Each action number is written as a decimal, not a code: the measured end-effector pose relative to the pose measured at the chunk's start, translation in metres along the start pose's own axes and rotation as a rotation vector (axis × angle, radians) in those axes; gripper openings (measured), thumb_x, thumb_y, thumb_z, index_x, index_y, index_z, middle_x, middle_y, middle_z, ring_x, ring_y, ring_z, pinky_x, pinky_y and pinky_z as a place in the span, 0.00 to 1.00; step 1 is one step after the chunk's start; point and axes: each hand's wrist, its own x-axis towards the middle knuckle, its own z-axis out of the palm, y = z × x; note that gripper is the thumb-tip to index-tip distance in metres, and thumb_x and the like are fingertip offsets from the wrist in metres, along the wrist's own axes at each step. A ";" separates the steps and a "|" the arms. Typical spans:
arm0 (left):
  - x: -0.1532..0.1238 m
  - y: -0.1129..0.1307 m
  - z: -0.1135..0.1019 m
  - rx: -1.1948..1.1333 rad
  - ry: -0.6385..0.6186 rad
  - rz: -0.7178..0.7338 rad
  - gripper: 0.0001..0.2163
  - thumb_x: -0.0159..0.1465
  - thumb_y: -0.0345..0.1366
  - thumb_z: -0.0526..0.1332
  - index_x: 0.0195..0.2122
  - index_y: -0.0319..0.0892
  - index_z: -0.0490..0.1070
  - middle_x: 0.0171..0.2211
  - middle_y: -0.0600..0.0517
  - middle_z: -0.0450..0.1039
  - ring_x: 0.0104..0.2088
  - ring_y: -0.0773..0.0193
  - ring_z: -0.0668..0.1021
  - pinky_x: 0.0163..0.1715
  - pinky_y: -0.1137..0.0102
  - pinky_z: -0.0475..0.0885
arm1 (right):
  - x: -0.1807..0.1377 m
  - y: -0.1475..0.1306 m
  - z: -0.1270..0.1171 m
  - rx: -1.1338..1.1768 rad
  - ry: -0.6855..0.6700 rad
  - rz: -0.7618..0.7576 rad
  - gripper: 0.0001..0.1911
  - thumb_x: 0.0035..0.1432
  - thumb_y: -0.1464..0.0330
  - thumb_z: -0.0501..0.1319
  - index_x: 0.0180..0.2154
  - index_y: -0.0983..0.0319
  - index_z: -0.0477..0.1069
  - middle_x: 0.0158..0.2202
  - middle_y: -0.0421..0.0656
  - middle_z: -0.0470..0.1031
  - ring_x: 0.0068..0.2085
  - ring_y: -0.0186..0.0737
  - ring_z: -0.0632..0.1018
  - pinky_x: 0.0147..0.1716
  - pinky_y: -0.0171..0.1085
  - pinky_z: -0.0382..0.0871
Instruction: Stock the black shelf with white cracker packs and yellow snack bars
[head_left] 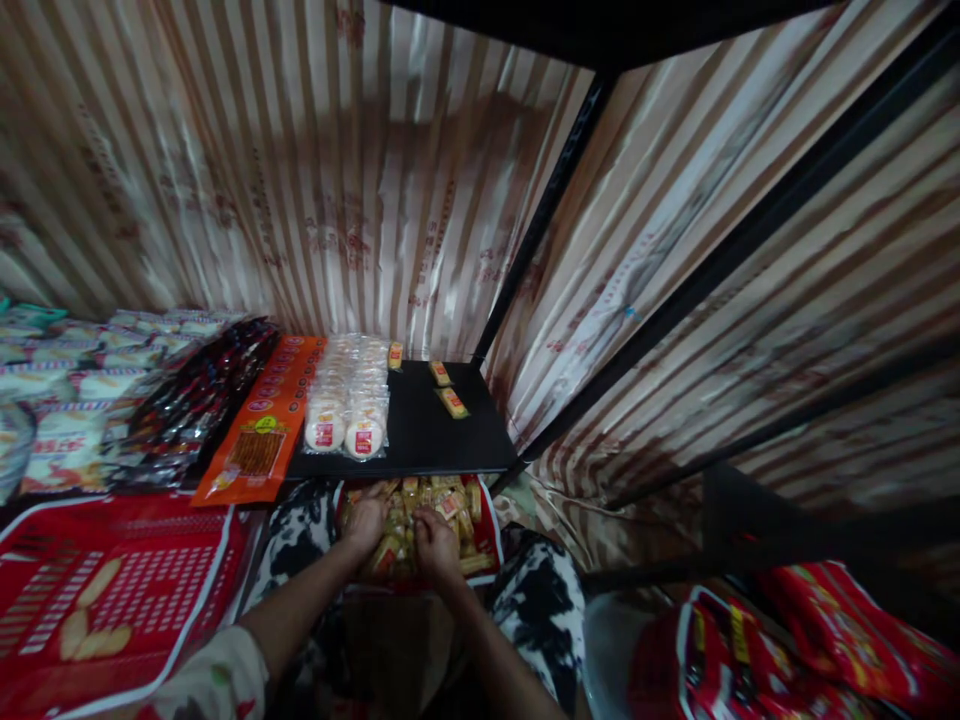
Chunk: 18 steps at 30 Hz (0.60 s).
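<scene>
The open red bag [480,520] of small yellow-wrapped snack bars sits low in front of the person, between the knees and just below the front edge of the black shelf [427,430]. Its mouth faces up, and the little bars inside lie jumbled, pointing every which way, so no single long axis can be made out. Both hands are down in the heap, side by side and nearly touching. The left hand [366,522] rests on the left part of the pile with fingers curled into the packets; the right hand [436,545] is bent over the middle, fingers tucked down. Whether either one has actually closed on a bar I cannot tell, it is too dim and small.

Up on the shelf, three loose yellow bars [453,402] lie well apart from the hands, toward the back right corner, their long sides running roughly front to back. Beside them stands a clear pack of round white cakes [349,400], then an orange packet [262,430] overhanging the shelf edge. A striped curtain [315,180] hangs behind.
</scene>
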 end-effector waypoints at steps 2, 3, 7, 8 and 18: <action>-0.007 -0.003 -0.001 0.002 0.046 0.045 0.18 0.63 0.30 0.48 0.51 0.40 0.70 0.55 0.48 0.68 0.55 0.62 0.70 0.57 0.67 0.62 | 0.002 -0.004 -0.001 0.017 0.035 -0.006 0.15 0.55 0.73 0.51 0.37 0.62 0.76 0.39 0.48 0.78 0.43 0.41 0.78 0.46 0.40 0.71; -0.010 -0.004 -0.003 0.011 0.067 0.074 0.18 0.63 0.29 0.47 0.50 0.40 0.70 0.54 0.48 0.69 0.55 0.62 0.70 0.57 0.67 0.62 | 0.003 -0.006 -0.003 0.016 0.058 -0.005 0.16 0.55 0.73 0.50 0.38 0.62 0.75 0.40 0.49 0.77 0.44 0.42 0.77 0.48 0.41 0.70; -0.024 -0.003 -0.018 0.089 0.096 0.240 0.17 0.65 0.29 0.45 0.46 0.37 0.72 0.50 0.45 0.72 0.52 0.61 0.72 0.55 0.65 0.64 | 0.008 -0.019 -0.011 -0.009 0.132 -0.005 0.20 0.54 0.75 0.50 0.47 0.64 0.72 0.49 0.51 0.73 0.52 0.45 0.72 0.54 0.46 0.65; -0.028 -0.001 -0.025 0.112 0.094 0.298 0.17 0.65 0.30 0.44 0.45 0.37 0.72 0.50 0.45 0.72 0.51 0.61 0.72 0.55 0.65 0.65 | 0.008 -0.023 -0.014 -0.013 0.124 -0.019 0.22 0.53 0.75 0.51 0.49 0.64 0.70 0.51 0.51 0.71 0.54 0.45 0.71 0.55 0.46 0.64; -0.049 0.025 -0.085 0.088 0.083 0.590 0.14 0.65 0.31 0.46 0.39 0.39 0.73 0.44 0.46 0.74 0.46 0.63 0.74 0.49 0.68 0.68 | 0.010 -0.072 -0.041 -0.040 -0.147 -0.175 0.19 0.54 0.70 0.60 0.49 0.57 0.72 0.46 0.45 0.75 0.49 0.44 0.73 0.51 0.44 0.66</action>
